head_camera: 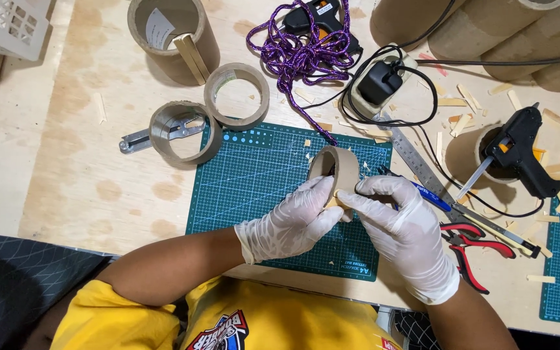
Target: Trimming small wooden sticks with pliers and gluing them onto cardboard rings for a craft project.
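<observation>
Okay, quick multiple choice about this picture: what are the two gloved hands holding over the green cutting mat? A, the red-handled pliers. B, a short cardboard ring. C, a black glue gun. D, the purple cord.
B: the left hand and right hand both grip a short cardboard ring above the green cutting mat; the other items lie untouched on the table.

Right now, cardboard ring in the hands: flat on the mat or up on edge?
On edge. The cardboard ring has its opening facing sideways, held by left hand and right hand above the cutting mat.

Your plywood table [66, 142] carries a green cutting mat [260, 175], cardboard rings [236, 95], purple cord [296, 55], ruler [416, 159], red pliers [471, 243].
</observation>
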